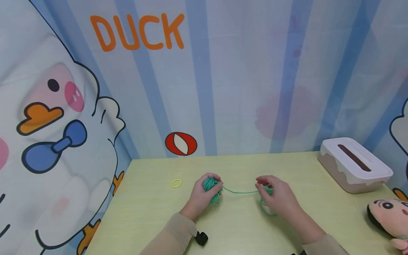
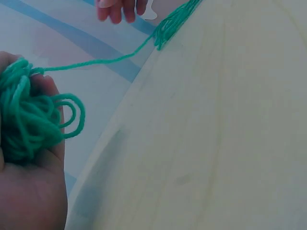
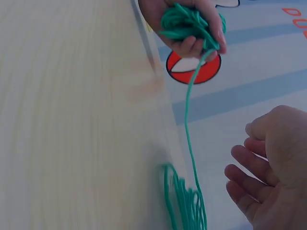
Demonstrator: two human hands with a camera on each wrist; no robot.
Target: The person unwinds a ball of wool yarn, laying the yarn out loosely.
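My left hand (image 1: 201,194) grips a loose bundle of green yarn (image 1: 210,185), its fingers and thumb curled round it. In the left wrist view, a few loops stick out of that yarn bundle (image 2: 29,115). A single green strand (image 1: 241,192) runs from it across to several long yarn loops (image 3: 186,206) lying on the table near my right hand (image 1: 282,196). The right wrist view shows the right hand (image 3: 283,163) beside these loops, apart from them, with its fingers loosely bent and nothing between them. In the head view that hand partly hides the loops.
A yellow ring (image 1: 176,183) lies on the pale table (image 1: 153,209) left of my left hand. At the back right stands a tissue box (image 1: 353,166) with a white lid. A plush doll (image 1: 389,217) is at the right edge. A duck-printed curtain (image 1: 236,88) hangs behind.
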